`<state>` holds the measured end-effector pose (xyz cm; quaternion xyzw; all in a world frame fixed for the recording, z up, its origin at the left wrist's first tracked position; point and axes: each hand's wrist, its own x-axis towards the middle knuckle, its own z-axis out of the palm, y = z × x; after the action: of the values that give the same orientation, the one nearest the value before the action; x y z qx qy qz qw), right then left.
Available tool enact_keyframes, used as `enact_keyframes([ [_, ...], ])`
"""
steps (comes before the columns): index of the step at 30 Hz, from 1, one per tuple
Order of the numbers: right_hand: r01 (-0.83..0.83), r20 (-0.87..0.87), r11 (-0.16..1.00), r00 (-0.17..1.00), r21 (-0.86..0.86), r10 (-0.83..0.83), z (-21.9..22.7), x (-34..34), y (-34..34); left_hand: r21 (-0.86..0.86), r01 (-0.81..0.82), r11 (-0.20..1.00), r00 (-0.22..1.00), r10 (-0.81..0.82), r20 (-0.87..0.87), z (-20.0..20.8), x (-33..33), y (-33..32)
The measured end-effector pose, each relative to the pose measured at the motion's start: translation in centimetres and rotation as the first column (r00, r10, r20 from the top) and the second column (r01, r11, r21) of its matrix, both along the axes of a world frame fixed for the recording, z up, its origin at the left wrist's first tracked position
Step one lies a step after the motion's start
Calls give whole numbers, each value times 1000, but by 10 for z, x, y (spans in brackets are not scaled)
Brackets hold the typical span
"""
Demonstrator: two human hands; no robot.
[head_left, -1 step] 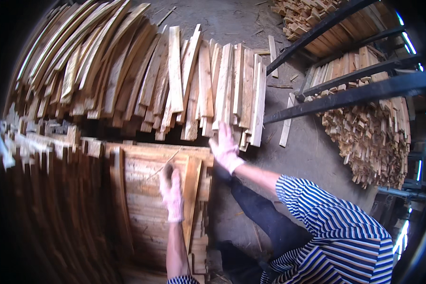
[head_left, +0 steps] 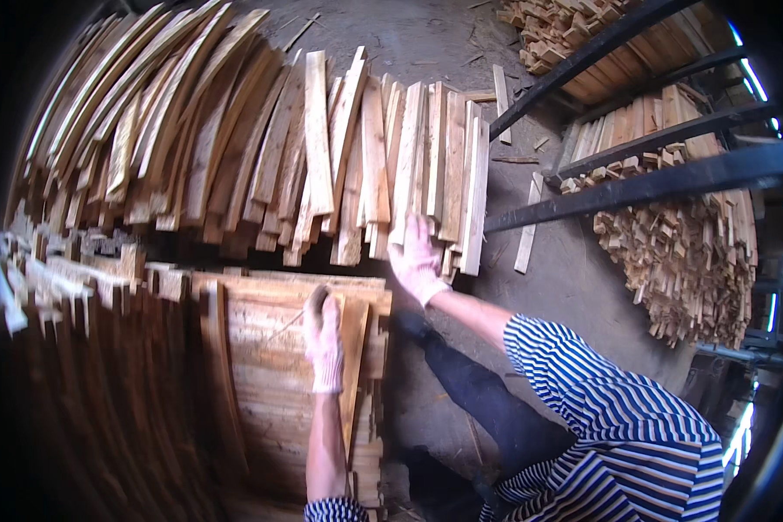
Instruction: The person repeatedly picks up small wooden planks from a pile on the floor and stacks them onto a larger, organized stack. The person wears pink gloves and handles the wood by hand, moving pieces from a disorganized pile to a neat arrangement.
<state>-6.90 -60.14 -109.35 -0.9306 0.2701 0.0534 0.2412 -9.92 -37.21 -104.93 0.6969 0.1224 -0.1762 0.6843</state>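
Observation:
My right hand (head_left: 419, 265), in a pale pink glove, reaches to the near end of a wooden board (head_left: 411, 165) at the right part of the far stack. Its fingers lie stretched over the board end, with the thumb apart on the left. My left hand (head_left: 324, 339), gloved alike with brown on the fingers, is raised over the near wood stack (head_left: 265, 383). Its fingers are partly turned away and blurred, so their grip does not show. A thin wood sliver (head_left: 289, 325) is beside it, and a slanting plank (head_left: 354, 348) is just to its right.
Many loose boards (head_left: 209, 130) fill the far stack, parted from the near one by a dark gap. On the right, dark metal bars (head_left: 644, 184) stand before more piled wood (head_left: 670, 235). Offcuts, such as a pale strip (head_left: 528, 222), lie on the floor (head_left: 574, 287).
My left hand has moved slightly up and right over the near stack. My right hand has shifted only a little at the board end, and the view has moved slightly.

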Motion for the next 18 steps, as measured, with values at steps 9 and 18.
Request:
enact_keyframes([
  [9,390,-218,873,916,292,-337,-44,136,-60,418,76,906,947,66,-315,-160,140,-129],
  [18,443,-306,369,875,817,-375,-27,123,-167,-281,-130,951,815,-59,-576,-86,126,-216],
])
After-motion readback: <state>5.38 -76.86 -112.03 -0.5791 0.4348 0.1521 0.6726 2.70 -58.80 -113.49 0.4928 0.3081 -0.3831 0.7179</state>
